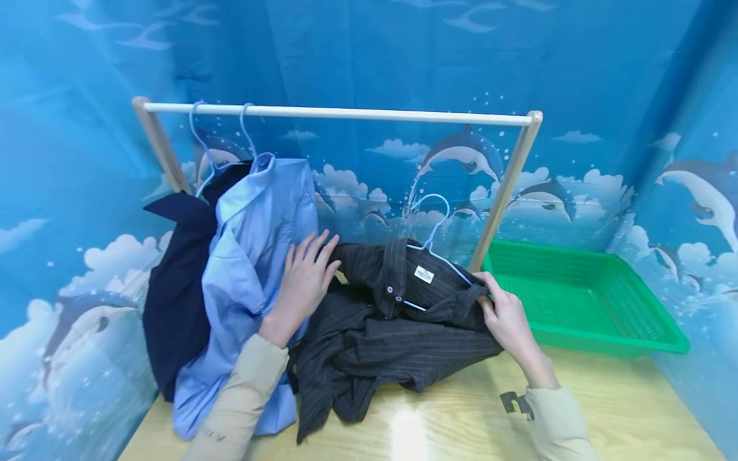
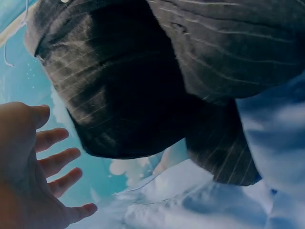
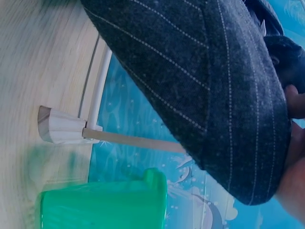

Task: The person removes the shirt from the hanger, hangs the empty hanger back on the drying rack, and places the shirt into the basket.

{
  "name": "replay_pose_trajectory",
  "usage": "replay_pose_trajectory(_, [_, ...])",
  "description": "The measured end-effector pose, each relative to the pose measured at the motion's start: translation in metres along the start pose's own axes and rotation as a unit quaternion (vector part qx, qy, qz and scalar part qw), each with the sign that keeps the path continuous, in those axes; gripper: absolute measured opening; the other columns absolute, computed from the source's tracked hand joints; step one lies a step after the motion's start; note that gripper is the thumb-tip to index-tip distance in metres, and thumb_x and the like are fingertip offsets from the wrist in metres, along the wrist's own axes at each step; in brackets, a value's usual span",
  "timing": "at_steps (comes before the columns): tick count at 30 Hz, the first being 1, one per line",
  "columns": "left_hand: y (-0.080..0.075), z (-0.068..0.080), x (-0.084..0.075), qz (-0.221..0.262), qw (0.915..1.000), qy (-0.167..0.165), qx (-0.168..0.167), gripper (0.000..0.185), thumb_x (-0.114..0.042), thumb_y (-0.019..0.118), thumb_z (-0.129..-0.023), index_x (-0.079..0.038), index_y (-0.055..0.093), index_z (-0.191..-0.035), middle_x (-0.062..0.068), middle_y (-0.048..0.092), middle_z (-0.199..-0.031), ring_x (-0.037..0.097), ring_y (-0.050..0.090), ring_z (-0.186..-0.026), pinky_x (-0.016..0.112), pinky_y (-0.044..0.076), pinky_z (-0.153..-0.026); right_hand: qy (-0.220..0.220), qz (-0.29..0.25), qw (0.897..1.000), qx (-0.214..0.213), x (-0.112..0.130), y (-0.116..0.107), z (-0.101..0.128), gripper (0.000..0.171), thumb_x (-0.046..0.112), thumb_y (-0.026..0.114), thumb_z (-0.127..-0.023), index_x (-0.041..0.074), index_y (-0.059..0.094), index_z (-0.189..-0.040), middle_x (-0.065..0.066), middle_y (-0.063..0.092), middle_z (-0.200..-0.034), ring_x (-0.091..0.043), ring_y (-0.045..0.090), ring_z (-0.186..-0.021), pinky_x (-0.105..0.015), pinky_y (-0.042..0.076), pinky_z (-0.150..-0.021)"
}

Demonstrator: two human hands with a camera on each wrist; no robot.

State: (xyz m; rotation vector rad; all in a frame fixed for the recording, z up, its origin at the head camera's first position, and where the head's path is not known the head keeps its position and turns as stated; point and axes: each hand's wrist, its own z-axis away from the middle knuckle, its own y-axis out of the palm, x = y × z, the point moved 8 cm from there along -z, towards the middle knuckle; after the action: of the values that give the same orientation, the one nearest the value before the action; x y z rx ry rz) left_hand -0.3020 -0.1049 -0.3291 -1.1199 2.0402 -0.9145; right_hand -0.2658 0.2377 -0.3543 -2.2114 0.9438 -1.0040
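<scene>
Here, right hand (image 1: 507, 317) pinching striped shirt (image 1: 398, 333) (shoulder edge), left hand (image 1: 302, 282) flat

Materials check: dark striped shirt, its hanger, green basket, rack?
Dark striped shirt: soft woven cloth, matte, thin pale stripes, creased folds. Hanger: thin wire, seemingly pale blue coated. Green basket: likely moulded plastic, perforated mesh floor, slight sheen. Rack: light bare wood posts, white rail, material unclear.

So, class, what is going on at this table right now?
A person is handling a dark pinstriped shirt that lies on the wooden table with a light blue hanger in its collar. The right hand grips the shirt's shoulder; the left hand lies flat with straight fingers near the collar. A light blue shirt hangs on the rail; a green basket stands to the right.
</scene>
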Motion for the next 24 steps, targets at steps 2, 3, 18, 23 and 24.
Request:
replay_pose_trajectory(2, [0.005, 0.001, 0.004, 0.013, 0.9998, -0.013, 0.006, 0.047, -0.031, 0.049, -0.108, -0.012, 0.047, -0.152, 0.015, 0.045, -0.154, 0.037, 0.037, -0.144, 0.066, 0.027, -0.114, -0.004, -0.006, 1.000, 0.000, 0.000, 0.000, 0.002, 0.036, -0.008, 0.058, -0.096, 0.010, 0.059, -0.127, -0.024, 0.072, -0.111, -0.043, 0.070, -0.084, -0.053, 0.050, -0.066])
replay_pose_trajectory(3, [0.007, 0.002, 0.005, 0.020, 0.9996, -0.019, 0.007, 0.046, -0.031, 0.049, -0.108, -0.012, 0.049, -0.150, 0.016, 0.047, -0.153, 0.038, 0.039, -0.142, 0.066, 0.028, -0.113, -0.006, -0.009, 1.000, -0.001, 0.000, 0.000, 0.002, 0.036, -0.008, 0.059, -0.096, 0.010, 0.060, -0.127, -0.024, 0.072, -0.113, -0.044, 0.070, -0.087, -0.056, 0.051, -0.069])
replay_pose_trajectory(18, [0.013, 0.012, 0.022, 0.063, 0.9975, -0.032, -0.014, 0.017, -0.021, 0.060, -0.104, -0.010, 0.073, -0.105, 0.010, 0.071, -0.094, 0.036, 0.068, -0.082, 0.052, 0.053, -0.074, -0.026, 0.024, 0.999, -0.010, 0.004, -0.001, 0.003, 0.037, -0.009, 0.062, -0.093, 0.010, 0.062, -0.125, -0.024, 0.073, -0.097, -0.037, 0.067, -0.068, -0.050, 0.047, -0.058])
replay_pose_trajectory(23, [0.014, 0.017, 0.024, 0.082, 0.9953, -0.051, -0.012, 0.018, -0.024, 0.059, -0.104, -0.014, 0.074, -0.103, 0.007, 0.072, -0.092, 0.035, 0.069, -0.083, 0.052, 0.054, -0.073, -0.011, 0.036, 0.999, -0.021, 0.004, -0.002, 0.000, 0.037, -0.009, 0.062, -0.092, 0.010, 0.062, -0.124, -0.025, 0.073, -0.092, -0.039, 0.066, -0.066, -0.054, 0.046, -0.056])
replay_pose_trajectory(24, [0.015, 0.018, 0.024, 0.085, 0.9950, -0.052, -0.014, 0.018, -0.024, 0.059, -0.104, -0.014, 0.074, -0.103, 0.007, 0.072, -0.092, 0.035, 0.069, -0.082, 0.051, 0.054, -0.073, -0.007, 0.037, 0.999, -0.025, 0.003, -0.003, -0.001, 0.036, -0.008, 0.062, -0.092, 0.010, 0.062, -0.124, -0.025, 0.072, -0.092, -0.041, 0.066, -0.066, -0.055, 0.046, -0.056])
